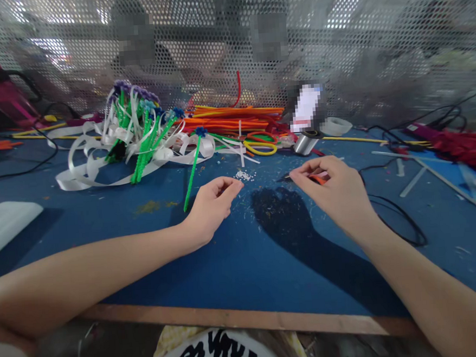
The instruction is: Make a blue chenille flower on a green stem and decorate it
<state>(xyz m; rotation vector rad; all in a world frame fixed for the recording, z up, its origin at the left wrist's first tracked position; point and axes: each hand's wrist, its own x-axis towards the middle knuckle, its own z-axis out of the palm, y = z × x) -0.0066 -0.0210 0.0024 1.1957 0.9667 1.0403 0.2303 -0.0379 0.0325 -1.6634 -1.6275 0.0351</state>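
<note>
My left hand rests on the blue table with its fingers curled and thumb pinched to fingertips, right beside a small heap of white beads. What it pinches is too small to see. My right hand hovers to the right, fingers closed on a small orange-handled tool whose dark tip points left toward the beads. A loose green stem with a blue flower head lies just beyond my left hand.
A bundle of green stems with purple and blue flowers in white ribbon lies at back left. Orange sticks, yellow-handled scissors, a metal cylinder, a tape roll and black cables surround. Mesh screen behind.
</note>
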